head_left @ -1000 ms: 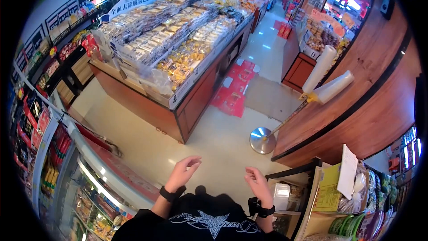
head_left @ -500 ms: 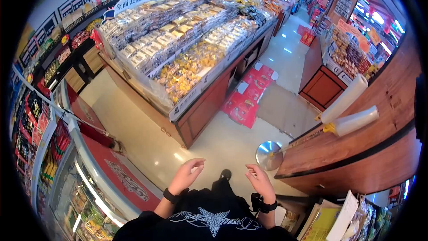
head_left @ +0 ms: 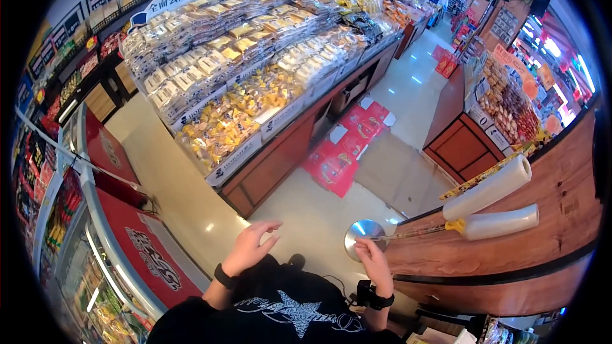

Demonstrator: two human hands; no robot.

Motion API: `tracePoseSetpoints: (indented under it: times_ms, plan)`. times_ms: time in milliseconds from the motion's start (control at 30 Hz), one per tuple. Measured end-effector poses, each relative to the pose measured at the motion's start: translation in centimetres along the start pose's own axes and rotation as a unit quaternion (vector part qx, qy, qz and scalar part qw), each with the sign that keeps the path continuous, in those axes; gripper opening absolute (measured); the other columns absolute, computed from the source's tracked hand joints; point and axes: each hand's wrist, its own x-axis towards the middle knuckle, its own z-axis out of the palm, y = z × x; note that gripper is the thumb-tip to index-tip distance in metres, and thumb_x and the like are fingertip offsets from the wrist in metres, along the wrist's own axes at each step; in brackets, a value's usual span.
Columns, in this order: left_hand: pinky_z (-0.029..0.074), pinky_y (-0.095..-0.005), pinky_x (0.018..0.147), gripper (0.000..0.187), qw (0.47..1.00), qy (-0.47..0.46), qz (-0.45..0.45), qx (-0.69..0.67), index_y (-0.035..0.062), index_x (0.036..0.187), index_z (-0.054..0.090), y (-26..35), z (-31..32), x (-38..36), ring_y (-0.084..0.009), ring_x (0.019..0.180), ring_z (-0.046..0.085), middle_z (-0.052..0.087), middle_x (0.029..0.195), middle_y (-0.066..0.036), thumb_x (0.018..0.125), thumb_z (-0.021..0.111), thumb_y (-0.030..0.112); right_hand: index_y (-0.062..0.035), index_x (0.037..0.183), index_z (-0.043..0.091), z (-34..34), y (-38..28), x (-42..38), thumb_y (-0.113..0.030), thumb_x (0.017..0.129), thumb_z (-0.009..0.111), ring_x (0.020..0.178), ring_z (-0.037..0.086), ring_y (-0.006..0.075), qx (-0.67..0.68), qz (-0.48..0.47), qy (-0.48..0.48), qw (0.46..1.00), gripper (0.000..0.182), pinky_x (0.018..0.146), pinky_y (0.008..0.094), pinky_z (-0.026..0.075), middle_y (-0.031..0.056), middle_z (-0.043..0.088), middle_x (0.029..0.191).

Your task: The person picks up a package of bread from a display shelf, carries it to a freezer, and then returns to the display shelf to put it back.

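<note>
My left hand (head_left: 250, 248) hangs in the air in front of my body, fingers stretched out and thumb apart, with nothing in it. On the other side, my right hand (head_left: 375, 265) is also raised and empty, its fingers loosely bent and apart. In view it overlaps the edge of a round shiny metal base (head_left: 358, 232) on the floor; I see no sign of a grip on it. Two rolls of clear plastic bags, an upper roll (head_left: 489, 186) and a lower roll (head_left: 500, 222), are at the wooden counter (head_left: 446, 248) to the right of that hand.
A large display stand (head_left: 271, 175) full of packaged bread fills the middle. Flattened red cardboard (head_left: 344, 153) lies on the aisle floor. A red-sided freezer case (head_left: 146, 248) stands left; a second wooden display (head_left: 462, 143) stands at the right.
My view has shifted forward and to the right, so the counter and bag rolls sit closer. Both hands stay raised and empty; the right now overlaps the metal base in view.
</note>
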Motion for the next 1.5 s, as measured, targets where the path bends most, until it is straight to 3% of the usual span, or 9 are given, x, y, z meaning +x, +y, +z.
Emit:
tracePoseSetpoints:
  times_ms: [200, 533, 600, 733, 900, 1100, 1200, 1400, 1500]
  plan:
    - [0.049, -0.0352, 0.079, 0.027, 1.000, -0.016, 0.001, 0.010, 0.0024, 0.109, 0.060, 0.2, 0.1, 4.8, -0.0280, 0.091, 0.062, 0.063, 0.098, -0.016, 0.086, 0.060, 0.016, 0.0000, 0.118, 0.054, -0.8, -0.2, 1.7, -0.016, 0.090, 0.057, 0.101, 0.059, 0.0192, 0.029, 0.050, -0.014, 0.998, 0.032, 0.088, 0.0304, 0.045, 0.0137, 0.063, 0.109]
    - [0.049, -0.0339, 0.080, 0.028, 0.999, -0.041, 0.010, -0.027, 0.0011, 0.110, 0.060, -2.3, -1.8, 15.3, -0.0278, 0.092, 0.062, 0.062, 0.099, -0.016, 0.085, 0.060, 0.015, -0.0014, 0.117, 0.055, -1.1, -1.9, 11.7, -0.017, 0.090, 0.057, 0.098, 0.059, 0.0178, 0.015, 0.026, 0.032, 0.999, 0.031, 0.086, 0.0290, 0.045, 0.0125, 0.064, 0.107]
    - [0.049, -0.0347, 0.081, 0.028, 0.999, -0.033, -0.004, -0.037, 0.0014, 0.109, 0.060, -2.6, -3.1, 17.6, -0.0282, 0.093, 0.062, 0.063, 0.099, -0.016, 0.085, 0.060, 0.015, -0.0005, 0.119, 0.053, -0.8, -3.5, 14.5, -0.013, 0.093, 0.053, 0.099, 0.055, 0.0127, 0.027, 0.016, 0.005, 0.999, 0.029, 0.088, 0.0252, 0.042, 0.0083, 0.062, 0.108]
    - [0.048, -0.0345, 0.083, 0.028, 0.999, 0.009, -0.011, -0.046, 0.0016, 0.111, 0.060, -5.0, -5.8, 20.9, -0.0283, 0.094, 0.062, 0.063, 0.100, -0.016, 0.085, 0.059, 0.014, -0.0004, 0.119, 0.053, 0.4, -6.6, 20.6, -0.014, 0.093, 0.053, 0.101, 0.054, 0.0127, 0.027, 0.016, -0.046, 0.998, 0.029, 0.089, 0.0262, 0.041, 0.0079, 0.062, 0.108]
    - [0.049, -0.0332, 0.083, 0.028, 0.997, 0.030, -0.040, -0.066, 0.0017, 0.112, 0.059, -7.6, -8.5, 23.5, -0.0258, 0.093, 0.063, 0.063, 0.100, -0.016, 0.086, 0.059, 0.015, -0.0011, 0.116, 0.054, 3.1, -10.4, 26.7, -0.018, 0.092, 0.056, 0.098, 0.057, 0.0159, 0.041, -0.018, -0.062, 0.997, 0.030, 0.089, 0.0287, 0.043, 0.0093, 0.063, 0.107]
    - [0.049, -0.0328, 0.082, 0.027, 0.995, 0.052, -0.067, -0.051, 0.0023, 0.112, 0.059, -9.5, -9.9, 24.8, -0.0248, 0.094, 0.063, 0.063, 0.100, -0.015, 0.087, 0.059, 0.014, 0.0009, 0.121, 0.052, 6.7, -11.8, 31.4, -0.011, 0.093, 0.051, 0.103, 0.056, 0.0168, 0.061, -0.030, -0.152, 0.986, 0.030, 0.092, 0.0291, 0.042, 0.0107, 0.060, 0.114]
    - [0.049, -0.0333, 0.083, 0.027, 0.992, 0.072, -0.093, -0.055, 0.0025, 0.112, 0.059, -10.5, -10.0, 25.1, -0.0252, 0.094, 0.063, 0.063, 0.101, -0.015, 0.087, 0.059, 0.013, -0.0023, 0.116, 0.054, 7.1, -11.7, 34.0, -0.014, 0.092, 0.056, 0.099, 0.056, 0.0159, 0.056, -0.030, -0.183, 0.981, 0.027, 0.089, 0.0302, 0.043, 0.0068, 0.061, 0.111]
    - [0.048, -0.0338, 0.085, 0.028, 0.982, 0.115, -0.146, -0.033, 0.0028, 0.112, 0.058, -11.0, -9.9, 27.0, -0.0263, 0.097, 0.063, 0.064, 0.103, -0.015, 0.087, 0.059, 0.014, -0.0032, 0.116, 0.055, 7.2, -11.7, 41.2, -0.015, 0.090, 0.058, 0.098, 0.057, 0.0176, -0.012, -0.037, -0.207, 0.978, 0.029, 0.087, 0.0319, 0.044, 0.0079, 0.062, 0.109]
    - [0.048, -0.0341, 0.085, 0.028, 0.976, 0.142, -0.163, -0.035, 0.0026, 0.112, 0.059, -11.4, -9.2, 28.9, -0.0264, 0.097, 0.063, 0.064, 0.102, -0.015, 0.087, 0.059, 0.015, -0.0028, 0.114, 0.056, 8.0, -11.7, 45.7, -0.015, 0.086, 0.062, 0.094, 0.061, 0.0246, -0.135, -0.086, -0.158, 0.974, 0.032, 0.083, 0.0332, 0.047, 0.0139, 0.062, 0.105]
